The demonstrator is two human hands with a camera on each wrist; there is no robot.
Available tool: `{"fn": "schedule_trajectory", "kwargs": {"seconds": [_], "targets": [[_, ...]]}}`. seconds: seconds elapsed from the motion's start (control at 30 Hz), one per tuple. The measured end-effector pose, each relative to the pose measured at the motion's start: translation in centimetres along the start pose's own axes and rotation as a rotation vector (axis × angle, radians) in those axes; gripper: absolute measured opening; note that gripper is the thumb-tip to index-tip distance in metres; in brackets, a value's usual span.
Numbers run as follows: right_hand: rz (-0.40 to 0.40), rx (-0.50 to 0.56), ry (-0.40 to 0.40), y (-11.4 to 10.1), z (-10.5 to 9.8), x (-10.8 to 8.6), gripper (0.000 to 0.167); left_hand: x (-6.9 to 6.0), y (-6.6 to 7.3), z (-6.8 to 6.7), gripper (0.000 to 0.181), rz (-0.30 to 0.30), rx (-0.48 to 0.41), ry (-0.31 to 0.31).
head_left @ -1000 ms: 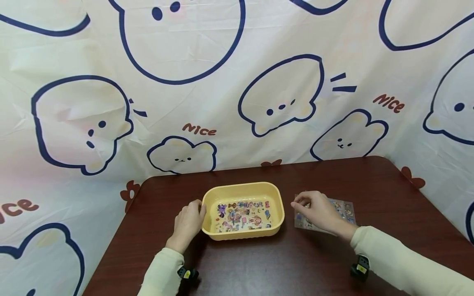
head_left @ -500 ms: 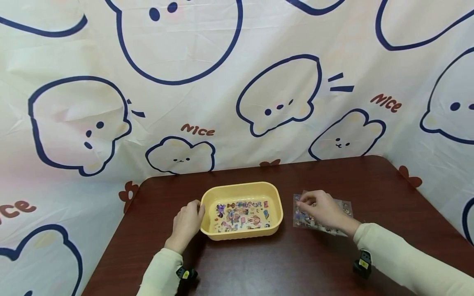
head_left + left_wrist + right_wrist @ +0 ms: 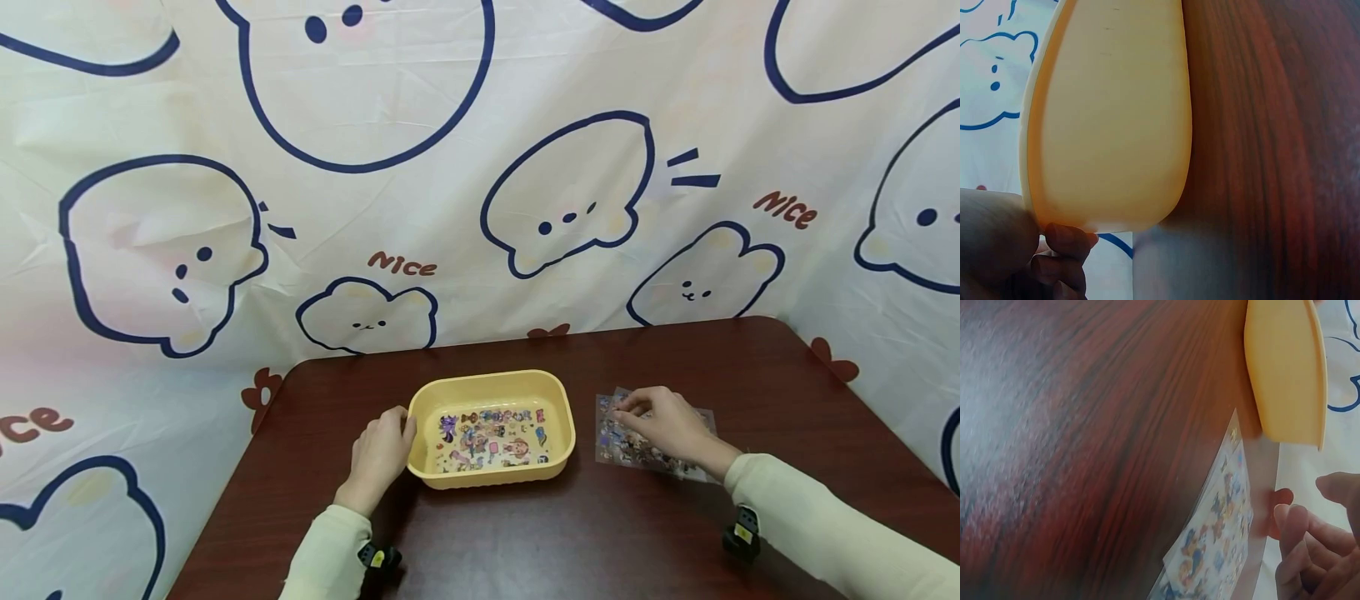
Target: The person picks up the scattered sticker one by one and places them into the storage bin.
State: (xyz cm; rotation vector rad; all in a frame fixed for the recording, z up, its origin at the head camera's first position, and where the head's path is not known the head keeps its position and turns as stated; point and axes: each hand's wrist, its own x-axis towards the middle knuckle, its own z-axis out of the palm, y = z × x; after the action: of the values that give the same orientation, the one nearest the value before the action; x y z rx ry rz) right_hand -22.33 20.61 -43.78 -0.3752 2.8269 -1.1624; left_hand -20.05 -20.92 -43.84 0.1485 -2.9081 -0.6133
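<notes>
My left hand grips the left end of a yellow plastic tray, thumb at its rim; in the left wrist view the fingers curl against the tray wall. A sheet of colourful cartoon stickers lies inside the tray. Right of it, my right hand is over several overlapping clear sticker sheets on the table, partly covering them. In the right wrist view its thumb and bent index finger are apart, with nothing visible between them, and the sheets lie beside the hand.
The dark red-brown wooden table has rounded far corners. A pale curtain with blue cartoon outlines hangs behind it and along both sides. Black bands with small devices are on both wrists.
My right hand has moved slightly right over the sticker sheets. The upper sheets look shifted to the right, and a corner now shows at the back. The left hand and tray stay put.
</notes>
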Motion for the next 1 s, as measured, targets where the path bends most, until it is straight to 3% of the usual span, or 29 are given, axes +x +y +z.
{"fn": "schedule_trajectory", "kwargs": {"seconds": [0.33, 1.0], "targets": [[0.003, -0.088, 0.017, 0.8, -0.6, 0.1, 0.021, 0.0, -0.1, 0.1, 0.031, -0.002, 0.004, 0.0], [0.06, -0.292, -0.023, 2.2, -1.9, 0.4, 0.042, 0.1, 0.0, 0.1, 0.03, 0.002, -0.001, 0.002]]}}
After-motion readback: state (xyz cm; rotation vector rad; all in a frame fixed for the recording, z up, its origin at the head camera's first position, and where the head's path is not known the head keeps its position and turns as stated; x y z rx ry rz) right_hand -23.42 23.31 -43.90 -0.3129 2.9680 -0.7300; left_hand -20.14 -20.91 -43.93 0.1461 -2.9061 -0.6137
